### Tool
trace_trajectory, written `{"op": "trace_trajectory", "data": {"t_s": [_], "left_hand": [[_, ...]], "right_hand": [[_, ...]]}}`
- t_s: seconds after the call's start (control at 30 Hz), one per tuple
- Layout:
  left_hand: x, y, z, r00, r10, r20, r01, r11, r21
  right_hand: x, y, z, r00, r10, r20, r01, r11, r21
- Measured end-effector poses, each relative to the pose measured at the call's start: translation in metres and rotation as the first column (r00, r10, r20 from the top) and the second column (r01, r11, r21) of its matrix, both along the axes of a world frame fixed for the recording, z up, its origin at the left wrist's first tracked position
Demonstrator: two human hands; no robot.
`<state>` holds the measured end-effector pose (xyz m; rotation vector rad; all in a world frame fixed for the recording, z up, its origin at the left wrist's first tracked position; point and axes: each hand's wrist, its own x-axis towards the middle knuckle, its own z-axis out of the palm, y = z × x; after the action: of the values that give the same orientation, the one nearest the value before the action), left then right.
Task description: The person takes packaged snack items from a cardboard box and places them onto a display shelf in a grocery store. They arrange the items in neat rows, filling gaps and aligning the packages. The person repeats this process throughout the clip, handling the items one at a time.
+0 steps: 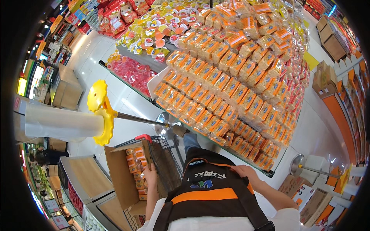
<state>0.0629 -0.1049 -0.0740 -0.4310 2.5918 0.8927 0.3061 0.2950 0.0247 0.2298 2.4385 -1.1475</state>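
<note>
My left hand [150, 175] is over an open cardboard box [117, 176], beside its inner flap. Its fingers are close to a clear-wrapped packet, but whether they grip it or the flap is unclear. Orange-wrapped snack packets [133, 166] lie in rows inside the box. A wire shopping cart [167, 161] with a red handle part carries the box. My right hand [245, 174] touches the orange-trimmed upper edge of my dark apron [214, 208], its fingertips partly hidden. In front of me, a stepped display [219, 86] is stacked with similar packets of grain-like snack blocks.
Left of the packets stand bins of jelly cups [156, 29] and pink sweets [130, 69]. A plastic bag roll [63, 119] on a yellow-ended metal stand [138, 119] juts in at left. Cartons [306, 199] sit at lower right. A distant person [50, 157] is at far left.
</note>
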Motion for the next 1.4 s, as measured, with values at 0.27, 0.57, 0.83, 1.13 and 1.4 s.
{"op": "trace_trajectory", "data": {"t_s": [0.27, 0.57, 0.83, 1.13, 1.4], "left_hand": [[0.002, 0.032, 0.014, 0.973, -0.215, -0.083, 0.179, 0.933, -0.313], [-0.005, 0.038, 0.024, 0.970, -0.222, -0.101, 0.187, 0.942, -0.280], [-0.006, 0.027, 0.016, 0.954, -0.283, -0.100, 0.240, 0.918, -0.317], [-0.008, 0.014, -0.013, 0.914, -0.299, -0.275, 0.236, 0.942, -0.240], [-0.010, 0.012, -0.017, 0.948, -0.231, -0.219, 0.167, 0.947, -0.275]], "right_hand": [[0.042, -0.026, 0.041, 0.974, -0.217, -0.062, 0.121, 0.736, -0.666], [0.044, -0.032, -0.008, 0.986, -0.103, -0.130, -0.011, 0.741, -0.671], [0.059, -0.033, -0.032, 0.982, -0.071, -0.173, -0.065, 0.738, -0.672], [0.057, -0.032, -0.042, 0.932, -0.047, -0.360, -0.153, 0.849, -0.505], [0.072, 0.011, -0.041, 0.773, 0.060, -0.632, -0.021, 0.997, 0.069]]}}
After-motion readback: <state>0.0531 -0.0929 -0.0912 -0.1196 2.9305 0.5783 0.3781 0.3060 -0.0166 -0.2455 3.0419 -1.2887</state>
